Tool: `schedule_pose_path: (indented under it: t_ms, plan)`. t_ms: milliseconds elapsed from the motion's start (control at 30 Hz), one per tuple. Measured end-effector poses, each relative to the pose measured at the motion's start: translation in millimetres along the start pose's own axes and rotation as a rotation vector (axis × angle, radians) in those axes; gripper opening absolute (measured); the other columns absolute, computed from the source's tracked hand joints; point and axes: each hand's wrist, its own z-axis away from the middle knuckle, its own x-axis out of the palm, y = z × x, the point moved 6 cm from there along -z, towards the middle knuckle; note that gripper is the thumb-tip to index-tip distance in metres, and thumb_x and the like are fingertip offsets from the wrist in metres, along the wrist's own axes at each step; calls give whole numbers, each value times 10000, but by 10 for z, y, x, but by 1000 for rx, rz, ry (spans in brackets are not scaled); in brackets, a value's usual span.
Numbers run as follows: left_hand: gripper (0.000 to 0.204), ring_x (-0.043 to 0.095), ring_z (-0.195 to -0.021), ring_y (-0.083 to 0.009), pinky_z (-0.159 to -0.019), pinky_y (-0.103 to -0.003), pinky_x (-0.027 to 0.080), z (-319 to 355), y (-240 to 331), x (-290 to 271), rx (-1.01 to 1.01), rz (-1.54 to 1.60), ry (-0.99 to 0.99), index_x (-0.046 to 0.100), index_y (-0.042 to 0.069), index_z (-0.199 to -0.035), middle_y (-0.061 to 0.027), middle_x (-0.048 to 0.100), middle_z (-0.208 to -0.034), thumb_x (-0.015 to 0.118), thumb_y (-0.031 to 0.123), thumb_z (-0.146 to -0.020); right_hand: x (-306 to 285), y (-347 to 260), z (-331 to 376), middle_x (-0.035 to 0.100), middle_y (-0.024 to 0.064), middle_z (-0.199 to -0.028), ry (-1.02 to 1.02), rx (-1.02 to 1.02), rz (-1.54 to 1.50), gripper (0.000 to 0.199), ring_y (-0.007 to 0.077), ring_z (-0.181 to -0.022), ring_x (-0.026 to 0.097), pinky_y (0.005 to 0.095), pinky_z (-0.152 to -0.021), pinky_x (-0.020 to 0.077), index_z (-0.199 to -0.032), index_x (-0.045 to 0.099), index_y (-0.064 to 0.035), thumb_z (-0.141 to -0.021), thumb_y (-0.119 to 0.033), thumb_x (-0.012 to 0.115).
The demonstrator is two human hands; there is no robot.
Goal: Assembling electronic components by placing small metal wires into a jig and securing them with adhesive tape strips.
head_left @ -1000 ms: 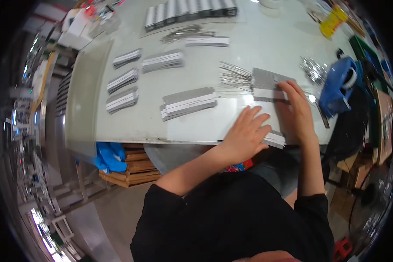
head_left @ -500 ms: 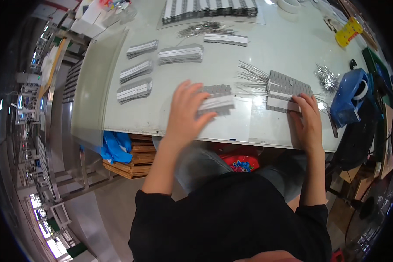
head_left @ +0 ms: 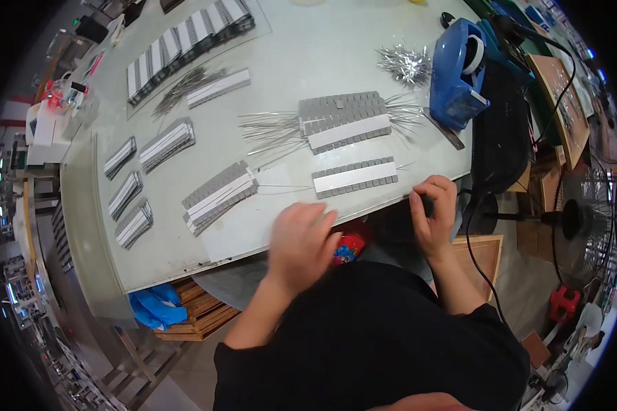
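Observation:
My left hand (head_left: pixel 298 245), a little blurred, hovers at the table's front edge, fingers bent and apart, with nothing visible in it. Beyond the edge on the right is my right hand (head_left: pixel 436 212), curled with thumb and fingertips close together; anything between them is too small to make out. Between and beyond both hands lies a single grey segmented strip with a white band (head_left: pixel 355 179), thin wires at its ends. Behind it rests a stack of such strips (head_left: pixel 343 120), wires fanning from both ends. A fanned pile of strips (head_left: pixel 219 197) lies left of the single strip.
Small strip bundles (head_left: pixel 125 195) lie at the left, with a loose wire bundle (head_left: pixel 185 89) behind. A long row of strips (head_left: pixel 189 44) is at the far left. At right stand a blue tape dispenser (head_left: pixel 457 75), a silver wire heap (head_left: pixel 404 65) and a dark flat tool (head_left: pixel 449 130).
My view has turned. My left hand has let go of the strip pile and drawn back to the edge. My right hand has left the wired stack; a single strip now lies in front of it.

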Motion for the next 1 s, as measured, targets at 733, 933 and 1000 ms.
schedule_pose_path:
  t_ms: [733, 933, 1000]
  plan:
    - [543, 529, -1212, -342, -1087, -544, 367, -98, 118, 439, -114, -293, -58, 639, 53, -1289, -112, 592, -1354, 772, 310, -830, 247, -3, -42, 523, 113, -1431, -236, -20, 404, 468, 362, -1382, 427, 614, -1169, 176, -1310, 658, -137, -884, -314, 734]
    - [554, 530, -1217, -326, -1088, -537, 369, -83, 119, 429, -111, -304, -37, 641, 69, -1296, -92, 592, -1363, 777, 312, -817, 352, -123, -77, 494, 115, -1478, -293, -75, 384, 470, 376, -1415, 393, 634, -1175, 147, -1315, 663, -163, -881, -331, 733]
    - [566, 526, -1228, -318, -1090, -536, 375, -64, 104, 433, -120, -314, -30, 640, 68, -1299, -90, 584, -1369, 780, 315, -810, 422, -179, -87, 488, 113, -1489, -334, -102, 381, 467, 377, -1422, 387, 640, -1174, 140, -1312, 666, -165, -881, -333, 730]
